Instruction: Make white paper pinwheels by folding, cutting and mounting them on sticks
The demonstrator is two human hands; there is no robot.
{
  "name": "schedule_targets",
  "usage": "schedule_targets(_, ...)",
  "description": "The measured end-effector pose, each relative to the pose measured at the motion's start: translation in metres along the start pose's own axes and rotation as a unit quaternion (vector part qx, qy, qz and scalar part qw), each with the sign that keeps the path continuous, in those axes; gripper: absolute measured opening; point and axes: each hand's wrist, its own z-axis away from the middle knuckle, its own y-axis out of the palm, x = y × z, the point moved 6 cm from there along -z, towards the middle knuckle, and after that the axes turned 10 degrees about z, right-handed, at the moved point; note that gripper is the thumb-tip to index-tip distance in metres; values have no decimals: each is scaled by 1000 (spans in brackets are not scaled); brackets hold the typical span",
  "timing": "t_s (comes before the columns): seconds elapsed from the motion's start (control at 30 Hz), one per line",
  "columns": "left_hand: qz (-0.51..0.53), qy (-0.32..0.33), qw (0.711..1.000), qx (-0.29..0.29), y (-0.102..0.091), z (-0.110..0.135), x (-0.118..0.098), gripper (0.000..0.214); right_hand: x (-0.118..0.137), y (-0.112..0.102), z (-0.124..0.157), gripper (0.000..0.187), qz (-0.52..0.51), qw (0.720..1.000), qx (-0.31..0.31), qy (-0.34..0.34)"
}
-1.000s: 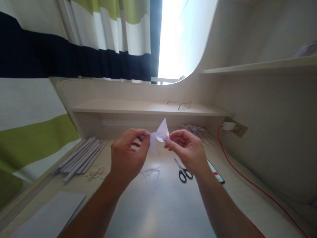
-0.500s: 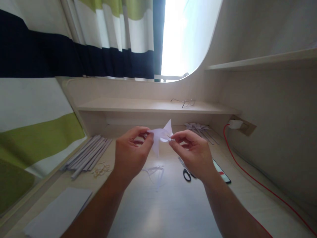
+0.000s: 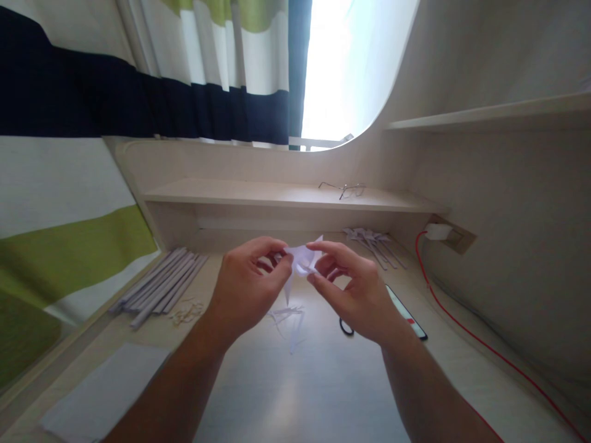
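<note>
A white paper pinwheel [image 3: 302,258] with curled, pointed blades is up in the air over the desk. My left hand [image 3: 253,283] pinches its left side between thumb and fingers. On the other side my right hand [image 3: 353,286] has its index finger at the upper edge and its thumb lower down, gripping the paper. The pinwheel's centre is partly hidden by the fingers. Below it on the desk lie thin paper scraps [image 3: 292,320]. Scissors [image 3: 346,327] lie under my right hand, mostly covered, with a black handle loop showing.
Rolled paper sticks [image 3: 161,283] are piled at the left, beside small tan bands [image 3: 187,312]. Paper sheets [image 3: 108,391] lie front left. Several finished-looking pinwheels [image 3: 369,237] rest at the back right. A phone [image 3: 406,314], a red cable [image 3: 462,334] and glasses [image 3: 346,189] are around.
My right hand has opened its pinch wider, its index finger moving up to the paper's top edge. The pinwheel has tilted and its upright blade shows less. The scissors are more covered.
</note>
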Motion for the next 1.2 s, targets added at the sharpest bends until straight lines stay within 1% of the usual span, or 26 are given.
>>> schedule_targets(0.2,-3,-7,1000,18,1,-2,0,3,-1,-4,1,15,17,999,-23,15)
schedule_targets(0.3,-7,0,1000,19,3,-2,2,4,0,-2,2,8,22,1000,-11,14)
schedule_targets(0.37,3,6,1000,-1,3,-1,5,14,-1,0,2,5,8,1000,3,27)
schedule_targets(0.43,27,13,999,-34,3,0,9,25,-4,1,2,5,-11,999,4,50)
schedule_targets(0.47,39,17,998,-48,3,1,11,27,-6,1,2,6,-18,998,-2,64)
schedule_targets(0.53,43,30,997,-60,5,2,13,18,-12,1,2,7,-32,995,-18,89)
schedule_targets(0.6,25,43,997,-54,8,2,12,8,-17,3,2,9,-49,992,-24,112)
schedule_targets(0.63,15,48,998,-49,9,3,11,7,-19,3,1,10,-55,991,-26,121)
schedule_targets(0.77,-8,72,997,-34,11,3,7,7,-24,4,-1,11,-56,988,-38,137)
schedule_targets(0.87,-26,92,995,7,15,3,3,11,-24,4,-1,10,-56,987,-35,143)
schedule_targets(0.93,-44,97,994,38,18,3,2,13,-19,4,0,7,-48,990,-20,135)
schedule_targets(1.0,-62,106,991,55,20,4,1,14,-13,5,1,5,-32,992,-4,121)
schedule_targets(1.1,-66,147,986,44,18,5,-2,13,-9,3,2,5,-7,992,-4,122)
schedule_targets(1.2,-35,209,977,27,13,7,-7,13,-14,1,1,5,0,991,-11,137)
